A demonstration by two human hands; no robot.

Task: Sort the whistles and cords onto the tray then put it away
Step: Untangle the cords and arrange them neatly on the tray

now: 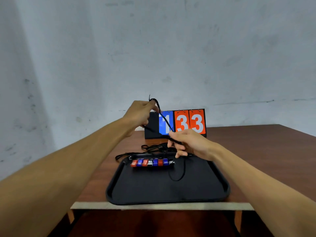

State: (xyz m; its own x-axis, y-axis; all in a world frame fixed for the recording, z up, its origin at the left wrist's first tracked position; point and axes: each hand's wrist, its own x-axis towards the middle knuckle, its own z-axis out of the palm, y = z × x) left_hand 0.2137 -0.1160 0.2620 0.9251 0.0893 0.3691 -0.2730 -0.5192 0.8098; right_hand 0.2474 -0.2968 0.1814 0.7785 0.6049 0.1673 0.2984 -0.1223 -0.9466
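**Hands.** The left grip [140,115], a bare hand, is raised at 11 o'clock of the tray [153,190]. Its fingers pinch the top loop of a black cord [164,119]. The cord runs down and rightward to the right grip [189,144], which pinches its lower part above the tray's 12 o'clock rim. From there a slack loop hangs onto the tray floor.

**Progress.**
- **Whistles:** the whistles [152,163], red, blue and silver, lie side by side in one row along the tray's 12 o'clock edge. None is seen off the tray, so that part appears done.
- **Cords:** these are outstanding. Besides the cord in hand, loose cords [153,148] lie tangled on the bench [256,151] just beyond the 12 o'clock rim, with one loop trailing toward 10 o'clock. Their number cannot be told.
- **Tray:** not yet put away. In my judgement the task is about half done.

**Surface and room.** The bench is brown wood grain with a pale front edge, and the tray sits near that edge. A flip scoreboard [182,124] stands at 12 to 1 o'clock behind the cords, showing 1 on blue and 33 on red. Behind it is a scuffed grey-white wall [188,48].
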